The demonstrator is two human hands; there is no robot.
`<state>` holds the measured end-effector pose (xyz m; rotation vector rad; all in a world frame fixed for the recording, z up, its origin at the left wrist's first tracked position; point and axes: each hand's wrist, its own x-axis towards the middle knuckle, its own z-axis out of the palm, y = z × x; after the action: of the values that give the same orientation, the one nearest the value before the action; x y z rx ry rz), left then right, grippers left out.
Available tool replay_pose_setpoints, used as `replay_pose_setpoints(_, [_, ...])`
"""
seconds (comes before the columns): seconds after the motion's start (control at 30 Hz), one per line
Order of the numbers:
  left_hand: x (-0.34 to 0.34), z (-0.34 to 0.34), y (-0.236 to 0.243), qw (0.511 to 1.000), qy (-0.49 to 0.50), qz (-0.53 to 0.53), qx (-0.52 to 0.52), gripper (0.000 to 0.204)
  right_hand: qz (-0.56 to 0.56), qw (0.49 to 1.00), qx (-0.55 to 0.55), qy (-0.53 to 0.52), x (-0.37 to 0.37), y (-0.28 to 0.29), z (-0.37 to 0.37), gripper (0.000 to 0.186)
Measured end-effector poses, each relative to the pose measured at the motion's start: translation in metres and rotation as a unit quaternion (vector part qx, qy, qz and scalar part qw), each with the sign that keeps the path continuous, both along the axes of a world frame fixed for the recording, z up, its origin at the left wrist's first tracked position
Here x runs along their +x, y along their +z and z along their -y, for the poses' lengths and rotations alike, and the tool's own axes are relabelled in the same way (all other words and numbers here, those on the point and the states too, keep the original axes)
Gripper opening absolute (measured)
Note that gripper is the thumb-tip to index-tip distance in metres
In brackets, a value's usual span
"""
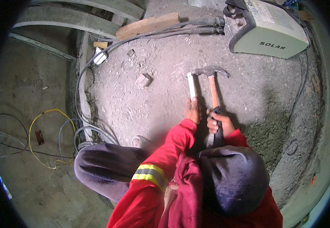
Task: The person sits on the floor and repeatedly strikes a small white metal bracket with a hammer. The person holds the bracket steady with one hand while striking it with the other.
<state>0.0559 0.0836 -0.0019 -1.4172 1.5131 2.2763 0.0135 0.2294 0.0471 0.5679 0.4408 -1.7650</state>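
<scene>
My left hand [192, 111] is closed around the lower end of a short white tube-like piece [192, 85], which points away from me. My right hand [220, 122] grips the black handle of a claw hammer [213, 90] with an orange shaft. The hammer's dark metal head lies just right of the tube's far end, its striking face turned toward it; whether they touch I cannot tell. Both hands are low over the dusty floor, between my bent knees. The tube's near end is hidden in my left hand.
A pale green machine [271, 36] with thick plugged cables [207, 26] stands at the far right. A wooden block [148, 26] lies at the back. A stone chunk [143, 80] sits left of my hands. Yellow wire [30, 129] and other wires lie on the lower floor at left.
</scene>
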Motion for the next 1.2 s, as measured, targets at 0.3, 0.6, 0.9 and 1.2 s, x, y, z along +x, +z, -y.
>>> replay_pose_setpoints(0.3, [0.002, 0.007, 0.003, 1.000, 0.011, 0.017, 0.017, 0.033, -0.274, 0.924, 0.254, 0.081, -0.005, 0.037, -0.011, 0.029])
replay_pose_setpoints(0.6, [-0.005, 0.004, 0.010, 0.998, 0.024, 0.016, 0.049, 0.039, -0.445, 0.847, 0.252, -0.141, -0.006, 0.064, 0.010, 0.019])
replay_pose_setpoints(0.9, [-0.001, 0.006, 0.015, 0.997, 0.057, 0.040, 0.021, 0.033, -0.397, 0.873, 0.248, 0.133, -0.027, 0.088, -0.002, 0.026])
replay_pose_setpoints(1.2, [-0.012, -0.005, 0.019, 0.997, 0.049, 0.053, 0.002, 0.030, -0.341, 0.903, 0.241, 0.105, 0.003, 0.021, 0.005, 0.025])
